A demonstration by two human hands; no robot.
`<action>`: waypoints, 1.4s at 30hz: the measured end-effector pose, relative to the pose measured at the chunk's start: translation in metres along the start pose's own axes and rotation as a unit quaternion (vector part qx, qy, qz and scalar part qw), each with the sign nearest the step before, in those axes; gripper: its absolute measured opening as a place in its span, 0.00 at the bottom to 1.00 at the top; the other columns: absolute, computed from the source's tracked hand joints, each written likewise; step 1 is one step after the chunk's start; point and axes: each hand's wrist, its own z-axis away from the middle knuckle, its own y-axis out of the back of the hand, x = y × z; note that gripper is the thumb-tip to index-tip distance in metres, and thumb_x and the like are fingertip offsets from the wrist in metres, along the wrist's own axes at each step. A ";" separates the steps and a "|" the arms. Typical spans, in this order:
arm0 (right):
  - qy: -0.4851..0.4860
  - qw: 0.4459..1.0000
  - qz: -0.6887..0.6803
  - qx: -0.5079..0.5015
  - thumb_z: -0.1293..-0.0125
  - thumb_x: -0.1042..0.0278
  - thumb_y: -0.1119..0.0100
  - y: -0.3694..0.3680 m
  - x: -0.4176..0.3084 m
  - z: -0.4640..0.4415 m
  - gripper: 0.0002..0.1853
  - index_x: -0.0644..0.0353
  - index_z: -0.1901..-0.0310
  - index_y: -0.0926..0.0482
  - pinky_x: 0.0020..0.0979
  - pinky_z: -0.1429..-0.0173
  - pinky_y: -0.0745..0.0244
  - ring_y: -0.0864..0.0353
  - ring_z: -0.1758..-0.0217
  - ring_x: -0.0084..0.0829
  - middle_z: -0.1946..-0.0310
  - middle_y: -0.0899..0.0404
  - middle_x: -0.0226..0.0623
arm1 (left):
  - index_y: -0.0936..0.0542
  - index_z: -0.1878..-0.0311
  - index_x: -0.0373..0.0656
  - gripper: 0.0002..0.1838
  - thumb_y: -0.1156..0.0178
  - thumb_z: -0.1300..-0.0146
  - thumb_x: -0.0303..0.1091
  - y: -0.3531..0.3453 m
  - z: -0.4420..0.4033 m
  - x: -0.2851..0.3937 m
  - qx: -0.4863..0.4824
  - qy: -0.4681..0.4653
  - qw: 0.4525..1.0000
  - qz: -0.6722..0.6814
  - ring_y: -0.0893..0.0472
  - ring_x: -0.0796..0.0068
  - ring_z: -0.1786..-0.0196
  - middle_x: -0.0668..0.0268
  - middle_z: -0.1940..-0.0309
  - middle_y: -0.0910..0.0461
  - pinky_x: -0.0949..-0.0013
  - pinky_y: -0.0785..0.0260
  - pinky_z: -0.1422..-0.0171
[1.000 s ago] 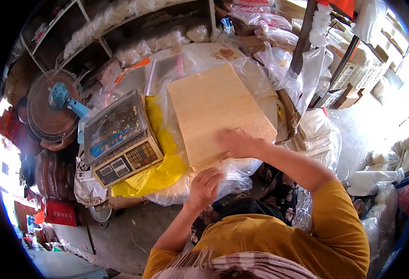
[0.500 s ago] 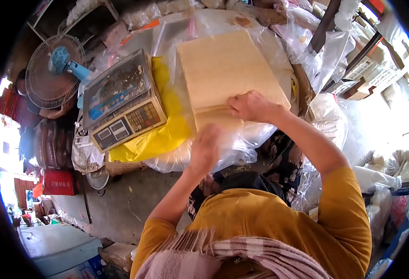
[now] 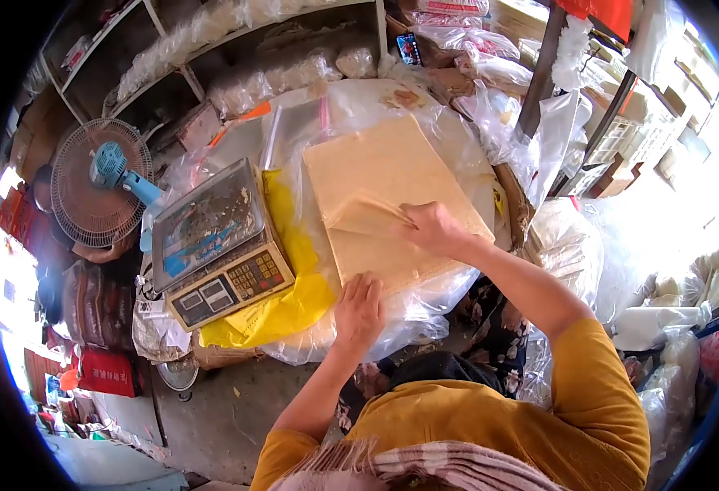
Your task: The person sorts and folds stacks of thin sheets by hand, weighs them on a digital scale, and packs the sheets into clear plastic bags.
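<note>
A stack of thin tan sheets (image 3: 400,172) lies on the plastic-covered table in front of me. My right hand (image 3: 437,230) pinches a fold of the top tan sheet (image 3: 367,214), raised in a wrinkled ridge across the stack's middle. At the near left corner, my left hand (image 3: 360,309) rests with its fingers laid on the stack's edge. Left of the stack stands a worn digital scale (image 3: 224,245), its metal pan flaked with residue. A yellow plastic bag (image 3: 294,299) sticks out from beneath the scale.
A blue fan (image 3: 110,168) stands behind the scale at the left, with another person's arm (image 3: 101,250) partly visible near it. Shelves (image 3: 286,20) with bagged goods line the back. Clear plastic bags (image 3: 572,237) and a dark post (image 3: 542,69) are at the right.
The view has tilted up, showing more shelving. My left hand, blurred before, now sits on the stack's near corner. The top sheet's fold under my right hand has become larger and more raised.
</note>
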 end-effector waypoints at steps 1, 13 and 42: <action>-0.013 1.000 0.012 -0.015 0.42 0.61 0.47 0.003 -0.001 -0.002 0.12 0.62 0.65 0.27 0.42 0.63 0.26 0.22 0.69 0.48 0.72 0.21 0.48 | 0.26 0.61 0.39 0.11 0.45 0.51 0.24 0.000 -0.002 -0.001 0.003 -0.001 1.000 0.004 0.26 0.56 0.53 0.57 0.58 0.25 0.58 0.33 0.48; 0.180 0.938 0.294 -0.019 0.44 0.67 0.43 0.011 0.004 -0.025 0.15 0.64 0.56 0.25 0.42 0.61 0.24 0.19 0.64 0.46 0.69 0.22 0.49 | 0.36 0.36 0.48 0.31 0.47 0.47 0.30 -0.029 -0.041 -0.009 -0.010 0.045 0.998 -0.037 0.40 0.39 0.36 0.50 0.36 0.41 0.45 0.47 0.35; 0.333 0.923 0.181 0.061 0.55 0.81 0.45 0.094 -0.114 0.045 0.25 0.54 0.51 0.26 0.32 0.74 0.22 0.19 0.75 0.38 0.63 0.18 0.35 | 0.27 0.51 0.32 0.20 0.47 0.51 0.22 0.094 -0.106 -0.101 0.053 0.466 0.565 0.679 0.20 0.62 0.60 0.56 0.62 0.22 0.60 0.25 0.55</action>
